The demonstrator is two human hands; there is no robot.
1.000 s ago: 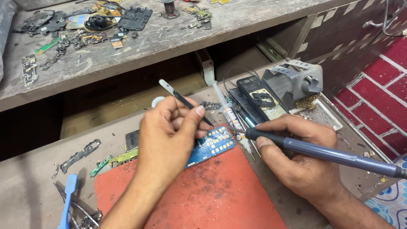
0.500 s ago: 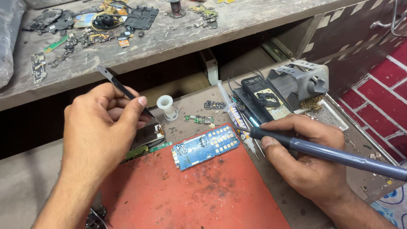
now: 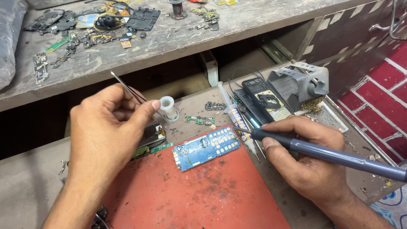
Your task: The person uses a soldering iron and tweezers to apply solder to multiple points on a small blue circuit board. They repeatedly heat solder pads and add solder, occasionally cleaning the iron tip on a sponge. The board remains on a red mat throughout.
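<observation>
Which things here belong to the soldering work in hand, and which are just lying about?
In use:
left hand holding tweezers
right hand holding soldering iron
blue circuit board
red mat

Lying about:
scrap parts on the shelf
small green board
white spool
iron stand

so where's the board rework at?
Set up: the blue circuit board lies bare on the red mat. In hand: right hand holds the soldering iron beside it, left hand grips tweezers off the board. Tip not yet on the board.

Left hand (image 3: 108,127) with tweezers (image 3: 129,88) lifted off blue circuit board (image 3: 206,147), withdrawn leftward; board apparently shifted slightly.
</observation>
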